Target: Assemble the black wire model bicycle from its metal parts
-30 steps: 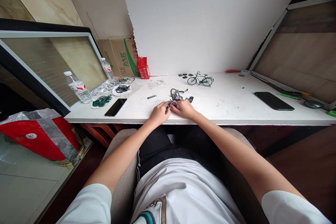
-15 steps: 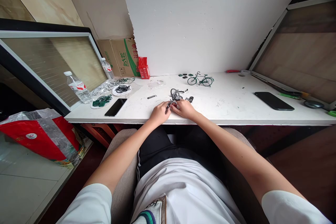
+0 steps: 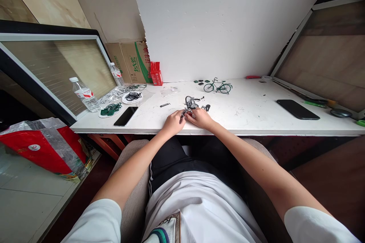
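Near the table's front edge, my left hand [image 3: 173, 122] and my right hand [image 3: 200, 118] meet, fingers closed around a small dark model bicycle assembly [image 3: 186, 112]. Its spoked wheel [image 3: 190, 102] stands up just beyond the fingertips. The exact parts pinched are partly hidden by the fingers. Small black parts [image 3: 205, 108] lie right beside my right hand, and a thin black piece [image 3: 199, 99] lies behind it. A small dark strip [image 3: 164, 104] rests to the left. Farther back stands a green model bicycle [image 3: 218, 86], with several small dark green pieces [image 3: 201, 82] left of it.
At the left are a phone [image 3: 126, 116], a plate of green parts [image 3: 110, 109], a plate of black parts [image 3: 132, 97], and two bottles [image 3: 86, 95]. A red box [image 3: 156, 74] stands behind. To the right lie a black phone [image 3: 297, 109] and a mouse [image 3: 340, 113].
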A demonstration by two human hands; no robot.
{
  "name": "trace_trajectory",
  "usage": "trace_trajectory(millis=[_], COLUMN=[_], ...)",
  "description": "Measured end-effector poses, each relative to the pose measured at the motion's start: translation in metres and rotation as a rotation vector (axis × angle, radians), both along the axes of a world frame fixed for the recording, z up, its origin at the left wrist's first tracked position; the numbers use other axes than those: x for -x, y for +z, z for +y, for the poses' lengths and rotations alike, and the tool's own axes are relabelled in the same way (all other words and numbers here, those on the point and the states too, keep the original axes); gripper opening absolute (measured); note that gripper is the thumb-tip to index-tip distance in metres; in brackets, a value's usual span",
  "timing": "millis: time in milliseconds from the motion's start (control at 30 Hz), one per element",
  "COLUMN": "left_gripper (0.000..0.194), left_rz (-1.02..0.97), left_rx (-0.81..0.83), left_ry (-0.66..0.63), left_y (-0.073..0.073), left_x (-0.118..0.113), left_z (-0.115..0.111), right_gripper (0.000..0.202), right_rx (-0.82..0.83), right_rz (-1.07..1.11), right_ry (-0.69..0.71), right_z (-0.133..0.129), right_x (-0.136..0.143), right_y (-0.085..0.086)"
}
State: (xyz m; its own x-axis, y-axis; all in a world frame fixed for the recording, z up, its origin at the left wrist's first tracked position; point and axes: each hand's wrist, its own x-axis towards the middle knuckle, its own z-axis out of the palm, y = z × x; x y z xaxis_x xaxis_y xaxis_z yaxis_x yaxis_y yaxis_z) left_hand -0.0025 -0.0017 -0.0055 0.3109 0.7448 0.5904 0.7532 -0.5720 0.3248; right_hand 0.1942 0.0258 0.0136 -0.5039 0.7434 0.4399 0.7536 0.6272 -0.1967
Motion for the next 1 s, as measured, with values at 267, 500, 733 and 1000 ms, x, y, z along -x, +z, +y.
trace_trajectory(millis=[267,500,733,1000], left_gripper=[0.033,0.033,0.034,0.034], left_rz=[-0.001,0.002,0.0,-0.006], left_rx=[0.003,0.003,-0.007,-0.003], left_ry=[0.002,0.005,0.002,-0.001], left_y=[0.0,0.0003,-0.0002,-0.0005], left_x=[0.0004,0.0004,0.0004,0.0005], left_z=[-0.0004,-0.0004,0.0005,0.0002], right_gripper=[0.043,0.043,0.044,0.042], right_rx=[0.005,-0.003,-0.013,-0.01], right_rz=[0.004,0.012,0.007,-0.002], right_ry=[0.002,-0.005,-0.007,-0.009], right_z=[-0.0003,0.0016,0.0037,0.0023], right_x=[0.0,-0.0004,-0.0005,-0.0005], right_y=[0.0001,-0.0018,-0.0045,-0.0023])
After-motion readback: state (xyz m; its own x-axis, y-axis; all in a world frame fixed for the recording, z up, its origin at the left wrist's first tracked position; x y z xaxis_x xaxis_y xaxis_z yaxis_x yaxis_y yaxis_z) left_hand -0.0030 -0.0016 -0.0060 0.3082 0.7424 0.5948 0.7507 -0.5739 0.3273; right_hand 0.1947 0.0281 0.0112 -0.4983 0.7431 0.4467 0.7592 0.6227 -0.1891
